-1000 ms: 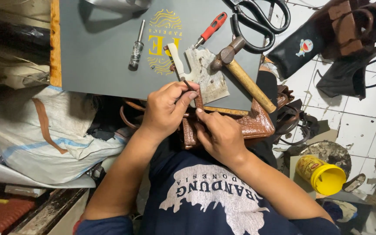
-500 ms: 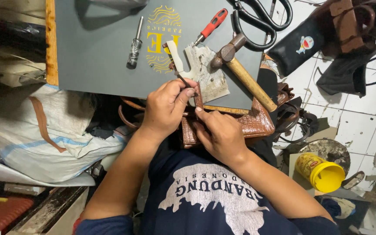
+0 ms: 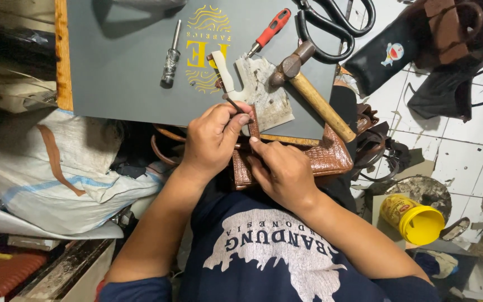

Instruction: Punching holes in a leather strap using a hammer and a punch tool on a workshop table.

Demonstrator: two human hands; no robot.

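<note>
Little has shifted since the earlier frames: both hands stay at the same spot on the brown textured leather bag (image 3: 331, 159), which lies at the near edge of the grey board (image 3: 118, 61), partly on the person's lap. Left hand (image 3: 211, 140) pinches a thin dark tool (image 3: 232, 102) between thumb and fingertips, its tip at a narrow brown strap (image 3: 254, 124) rising from the bag. Right hand (image 3: 280, 170) presses on the bag, index finger against the strap's base. Just beyond, on the board: a scuffed white cutting block (image 3: 264, 92), a wooden-handled hammer (image 3: 314, 95), a red-handled screwdriver (image 3: 269, 31), black scissors (image 3: 336, 28), a clear-handled awl (image 3: 170, 61). Off the board's right edge, a yellow-lidded can (image 3: 412, 218) sits on the tiled floor.
</note>
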